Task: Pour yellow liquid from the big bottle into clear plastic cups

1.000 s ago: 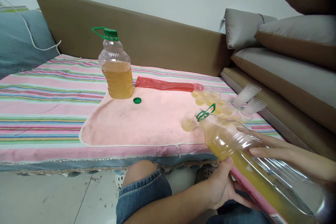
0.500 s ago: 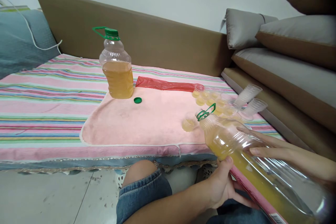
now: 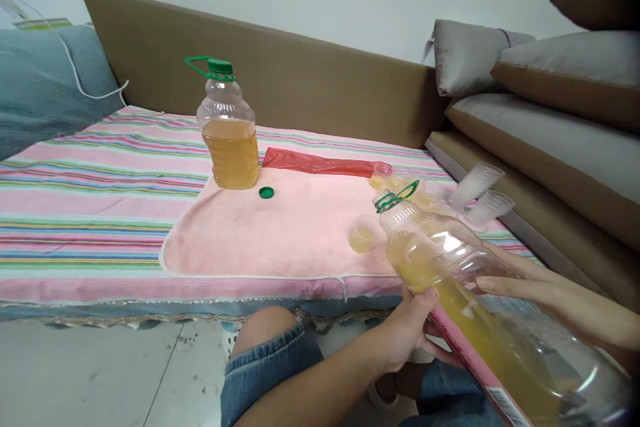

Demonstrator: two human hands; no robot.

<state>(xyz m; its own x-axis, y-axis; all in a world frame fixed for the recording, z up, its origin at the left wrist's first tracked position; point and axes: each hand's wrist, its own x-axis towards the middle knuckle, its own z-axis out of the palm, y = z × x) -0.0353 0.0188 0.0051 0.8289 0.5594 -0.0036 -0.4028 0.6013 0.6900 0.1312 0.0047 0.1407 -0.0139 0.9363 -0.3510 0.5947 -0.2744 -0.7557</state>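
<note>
From where I stand, the person sits at the edge of a bed (image 3: 90,207) with both hands on 1 big clear bottle (image 3: 480,327), which leans across the lap, its green-ringed neck (image 3: 393,203) up towards the bed and its base low at the person's right. The left hand (image 3: 407,333) is partly closed round the near lower side of it, below the shoulder: the thumb presses by the pink label (image 3: 467,353) while the other fingers reach underneath. The right hand (image 3: 560,293) has hold of the far upper side, wide open round the bulk, its thumb lying flat on the plastic and its fingers seen blurrily through the clear wall. So the bottle lies between the 2 hands, touching both, with yellow liquid along its lower side. Its mouth is uncapped, near a single small cup (image 3: 361,239) with some yellow liquid in it; whether it is right above that cup I can't tell. Beyond the neck, more cups of yellow liquid (image 3: 425,199) crowd together, partly hidden, and 2 leaning stacks of clear cups (image 3: 477,183) are just beside them. All these are well within the right half of the bed, on or near a pink cloth (image 3: 250,240). Over to the left, a second bottle (image 3: 233,153) stands upright with its green cap on, a loose green cap (image 3: 267,193) lies near its foot, and a red plastic strip (image 3: 320,162) stretches from beside it towards the cups.
</note>
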